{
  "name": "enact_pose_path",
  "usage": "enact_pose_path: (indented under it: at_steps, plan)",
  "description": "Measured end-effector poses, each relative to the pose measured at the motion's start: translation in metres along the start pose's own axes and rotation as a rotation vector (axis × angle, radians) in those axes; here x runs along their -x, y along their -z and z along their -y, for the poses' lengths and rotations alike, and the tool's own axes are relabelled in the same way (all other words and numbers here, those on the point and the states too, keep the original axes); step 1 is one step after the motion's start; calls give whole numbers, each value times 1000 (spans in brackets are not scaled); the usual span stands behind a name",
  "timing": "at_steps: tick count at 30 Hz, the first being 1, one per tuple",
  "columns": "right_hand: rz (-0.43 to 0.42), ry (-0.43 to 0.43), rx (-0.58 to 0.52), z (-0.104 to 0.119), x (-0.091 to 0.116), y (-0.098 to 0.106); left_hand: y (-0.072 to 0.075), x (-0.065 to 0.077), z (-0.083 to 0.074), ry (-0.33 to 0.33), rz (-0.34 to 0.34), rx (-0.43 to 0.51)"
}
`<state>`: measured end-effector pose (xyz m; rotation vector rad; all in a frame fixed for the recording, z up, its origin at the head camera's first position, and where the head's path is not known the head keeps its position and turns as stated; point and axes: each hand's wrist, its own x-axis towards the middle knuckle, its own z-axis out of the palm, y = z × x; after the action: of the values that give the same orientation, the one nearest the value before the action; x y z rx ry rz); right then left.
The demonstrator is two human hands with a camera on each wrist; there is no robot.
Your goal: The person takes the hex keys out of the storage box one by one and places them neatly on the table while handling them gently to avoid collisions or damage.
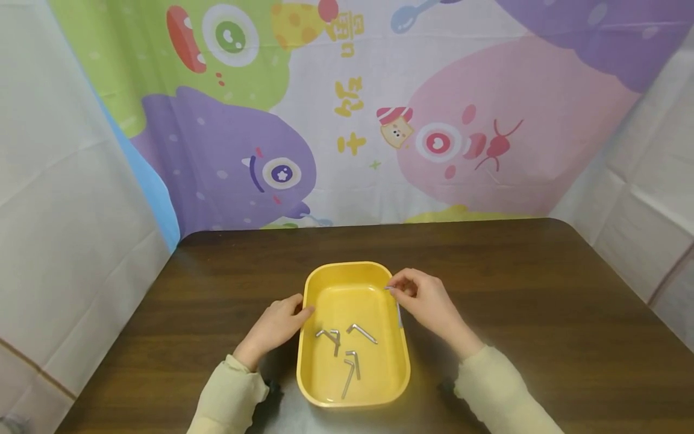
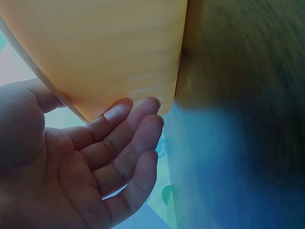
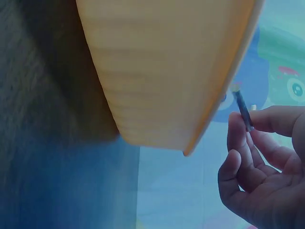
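Note:
A yellow plastic tray stands on the table with several L-shaped metal hex keys lying loose inside. My left hand holds the tray's left wall, thumb over the rim; in the left wrist view the fingers lie along its outer side. Above the far right corner of the rim, my right hand pinches a small hex key between thumb and fingertips. The right wrist view shows this hex key as a short dark rod sticking out past the rim; part of it is hidden by the fingers.
The dark brown wooden table extends around the tray on both sides. A cartoon-printed cloth hangs at its far edge, and pale cloth hangs at the left and right.

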<state>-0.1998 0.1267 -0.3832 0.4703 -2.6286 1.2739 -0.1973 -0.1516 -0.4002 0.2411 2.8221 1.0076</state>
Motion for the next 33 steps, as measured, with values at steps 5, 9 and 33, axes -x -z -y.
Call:
enact_pose_path:
  at_steps: [5,9,33]
  plan:
    - [-3,-42,-1,-3,-1,7,0,0,0,2,8,11]
    - [-6,-63,7,-6,-2,13,0,0,0,4,10,17]
    - [112,-181,64,-41,-5,19,-2,-2,6,-7,6,5]
